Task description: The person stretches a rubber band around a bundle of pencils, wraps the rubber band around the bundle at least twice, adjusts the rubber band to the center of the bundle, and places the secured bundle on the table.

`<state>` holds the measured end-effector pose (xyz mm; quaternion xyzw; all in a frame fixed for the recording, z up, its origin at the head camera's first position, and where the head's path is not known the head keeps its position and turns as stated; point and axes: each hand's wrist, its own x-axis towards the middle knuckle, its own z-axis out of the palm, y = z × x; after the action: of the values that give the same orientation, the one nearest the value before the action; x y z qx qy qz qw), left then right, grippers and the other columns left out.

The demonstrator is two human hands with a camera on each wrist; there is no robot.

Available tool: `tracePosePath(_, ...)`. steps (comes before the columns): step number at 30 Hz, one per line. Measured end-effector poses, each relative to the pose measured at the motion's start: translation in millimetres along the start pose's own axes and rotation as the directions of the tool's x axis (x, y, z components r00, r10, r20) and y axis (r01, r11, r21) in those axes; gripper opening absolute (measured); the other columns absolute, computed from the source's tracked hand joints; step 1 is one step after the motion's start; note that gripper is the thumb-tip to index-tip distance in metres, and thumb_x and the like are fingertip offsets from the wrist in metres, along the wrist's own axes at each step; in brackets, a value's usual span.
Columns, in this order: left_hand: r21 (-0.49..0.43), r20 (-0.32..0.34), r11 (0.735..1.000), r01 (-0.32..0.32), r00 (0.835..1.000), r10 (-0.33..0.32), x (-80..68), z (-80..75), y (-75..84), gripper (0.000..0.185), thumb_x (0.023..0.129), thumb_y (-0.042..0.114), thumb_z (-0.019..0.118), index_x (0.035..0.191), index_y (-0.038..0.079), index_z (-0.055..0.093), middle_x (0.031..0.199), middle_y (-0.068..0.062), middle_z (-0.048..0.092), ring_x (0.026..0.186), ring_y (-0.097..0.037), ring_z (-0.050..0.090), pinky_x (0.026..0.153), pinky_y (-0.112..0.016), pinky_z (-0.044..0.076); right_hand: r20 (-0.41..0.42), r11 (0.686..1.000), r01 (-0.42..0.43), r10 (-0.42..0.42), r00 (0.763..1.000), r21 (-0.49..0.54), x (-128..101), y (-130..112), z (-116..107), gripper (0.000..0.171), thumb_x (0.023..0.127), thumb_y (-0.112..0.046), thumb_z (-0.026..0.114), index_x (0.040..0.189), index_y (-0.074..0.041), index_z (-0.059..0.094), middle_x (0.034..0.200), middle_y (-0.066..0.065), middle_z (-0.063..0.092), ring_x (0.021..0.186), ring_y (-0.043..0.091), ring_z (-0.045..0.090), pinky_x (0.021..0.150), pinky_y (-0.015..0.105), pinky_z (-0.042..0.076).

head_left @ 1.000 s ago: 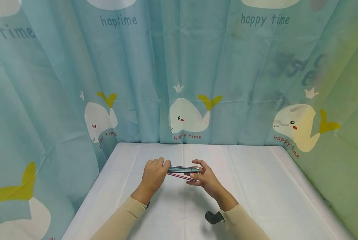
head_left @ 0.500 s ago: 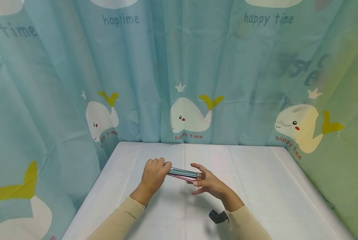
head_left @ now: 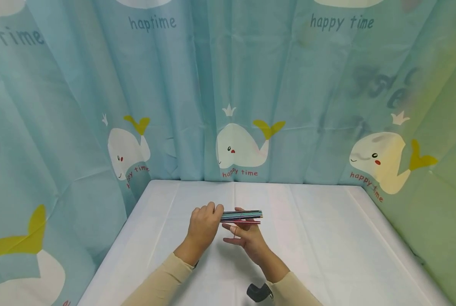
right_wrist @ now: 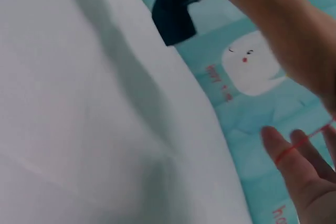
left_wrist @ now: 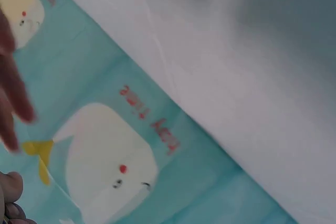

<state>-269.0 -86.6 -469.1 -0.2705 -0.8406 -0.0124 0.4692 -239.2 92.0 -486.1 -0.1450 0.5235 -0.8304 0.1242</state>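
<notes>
Several pencils (head_left: 241, 215) are gripped by the left hand (head_left: 204, 225); right hand (head_left: 247, 236), fingers loose, wears a red band (right_wrist: 286, 153).

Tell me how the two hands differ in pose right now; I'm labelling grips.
The left hand curls round one end of the pencil bundle; the right hand lies below it, fingers straight. The right hand has a red band looped on a finger; the left shows none. Both are above the white table.

A slim bundle of coloured pencils (head_left: 241, 215) lay level above the white table, one end gripped, a thin red rubber band (right_wrist: 286, 153) looped nearby.
</notes>
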Motion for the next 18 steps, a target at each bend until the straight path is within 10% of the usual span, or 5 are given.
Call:
tracePosePath(8, 0.095, 0.041, 0.995, 0.004, 0.999, -0.007, 4.5, 0.6, 1.5, 0.018, 0.078, 0.002, 0.068, 0.081, 0.010, 0.053, 0.065, -0.005, 0.044, 0.048, -0.019, 0.044, 0.047, -0.031, 0.027, 0.104, 0.985, -0.134, 0.145, 0.984, -0.105, -9, 19, 12, 0.070, 0.091, -0.012, 0.062, 0.148, -0.004, 0.023, 0.134, 0.025, 0.052, 0.116, 0.038, 0.058, 0.082, 0.053, 0.051)
tracePosePath(14, 0.151, 0.127, 0.983, 0.106, 0.984, -0.126, 6.8, -1.4, 3.9, 0.024, 0.077, 0.005, 0.071, 0.081, 0.011, 0.048, 0.065, -0.007, 0.044, 0.052, -0.023, 0.048, 0.050, -0.034, 0.028, -0.233, 0.988, 0.101, -0.125, 0.964, -0.113, -16, 20, 21, 0.060, 0.078, 0.004, 0.071, 0.122, 0.000, 0.031, 0.090, 0.018, 0.063, 0.079, 0.023, 0.070, 0.077, 0.043, 0.055)
tracePosePath(18, 0.165, 0.207, 0.978, 0.130, 0.965, -0.163, 12.0, -5.4, 12.0, 0.030, 0.074, 0.007, 0.076, 0.082, 0.012, 0.048, 0.066, -0.006, 0.044, 0.052, -0.022, 0.049, 0.049, -0.033, 0.028, -0.159, 0.932, 0.239, -0.288, 0.944, -0.273, -20, 20, 25, 0.026, 0.085, 0.003, 0.068, 0.099, 0.005, 0.047, 0.082, 0.009, 0.063, 0.078, 0.020, 0.069, 0.080, 0.038, 0.054)
